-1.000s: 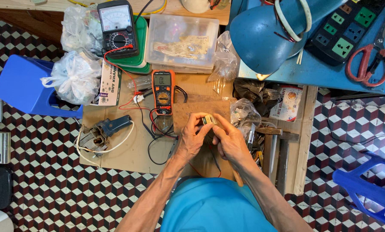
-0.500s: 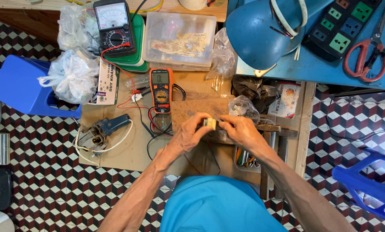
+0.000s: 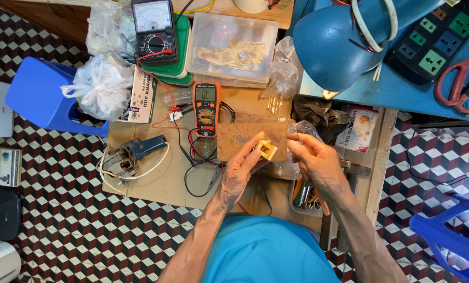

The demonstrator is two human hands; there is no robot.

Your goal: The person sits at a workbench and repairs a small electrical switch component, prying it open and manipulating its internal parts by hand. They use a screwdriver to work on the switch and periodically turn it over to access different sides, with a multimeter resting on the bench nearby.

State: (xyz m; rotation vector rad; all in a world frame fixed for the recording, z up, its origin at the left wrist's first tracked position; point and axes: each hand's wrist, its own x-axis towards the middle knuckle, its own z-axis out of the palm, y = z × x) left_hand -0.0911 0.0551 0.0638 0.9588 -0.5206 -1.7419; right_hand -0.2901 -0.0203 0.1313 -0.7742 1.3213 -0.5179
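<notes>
Bobbin (image 3: pixel 266 150), a small cream-coloured plastic frame with a square hollow, sits pinched in the fingertips of the left hand (image 3: pixel 243 166), held just above the brown wooden block (image 3: pixel 240 137) at the middle of the bench (image 3: pixel 156 183). That hand is closed round it, thumb on one side and fingers on the other. The right hand (image 3: pixel 315 160) is just beside it but apart from it, fingers loosely curled with thumb and forefinger drawn together as though nipping something fine; whether a thin wire lies between them is too small to tell. A clear plastic bag (image 3: pixel 297 128) lies under and behind the right hand.

As to progress, I judge the work to be at an early or middle stage: the bobbin looks bare, with no winding that I can make out, and it is not fitted to anything. The orange multimeter (image 3: pixel 205 102) lies face up behind the block with its red and black leads (image 3: pixel 192 152) slack on the bench, touching neither hand. The motor part with the blue housing (image 3: pixel 135 154) and its white cord rest well to the left, untouched. A black analogue meter (image 3: pixel 153 29) stands on a green tray at the back, beside a clear lidded box (image 3: pixel 232 47). Screwdrivers (image 3: pixel 303 194) sit in a tray below the right wrist, none picked up.
</notes>
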